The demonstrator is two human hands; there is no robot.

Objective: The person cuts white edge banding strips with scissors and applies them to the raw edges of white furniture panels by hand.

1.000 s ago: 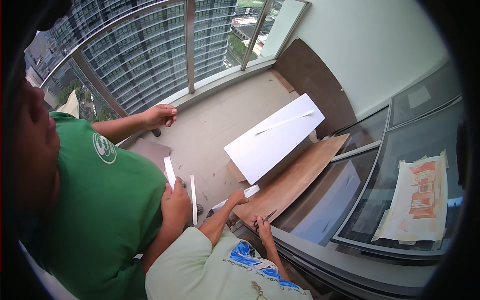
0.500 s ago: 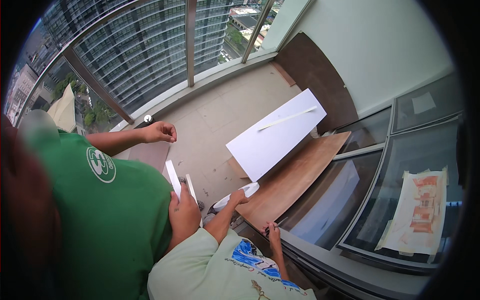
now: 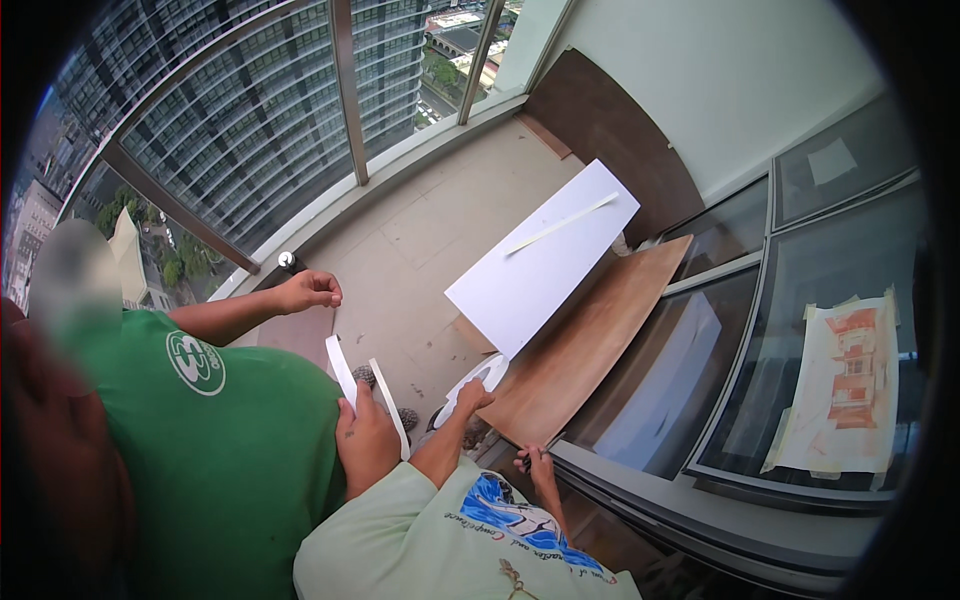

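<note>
My left hand (image 3: 470,400) is closed on a looped white strip (image 3: 487,372), beside the near corner of a white board (image 3: 540,275). My right hand (image 3: 537,463) grips a small dark-handled tool, seemingly scissors (image 3: 527,463), near the end of a brown wooden panel (image 3: 590,350). A narrow pale strip (image 3: 560,224) lies along the white board. To my left stands a co-worker in a green shirt (image 3: 220,440). One co-worker hand (image 3: 368,440) holds curved white strips (image 3: 342,368); the other hand (image 3: 312,290) hangs over the floor, fingers bent.
A metal-framed glass railing (image 3: 345,90) borders the tiled balcony floor (image 3: 420,230). Another dark brown panel (image 3: 620,130) leans on the far wall. Glass sliding doors (image 3: 740,330) line the right side, with a taped drawing (image 3: 845,385). A small dark bottle (image 3: 287,261) stands by the railing.
The view has shifted slightly, so boards and railing sit further left. My left hand has turned the white loop more upright. My right hand is nearer the panel's edge.
</note>
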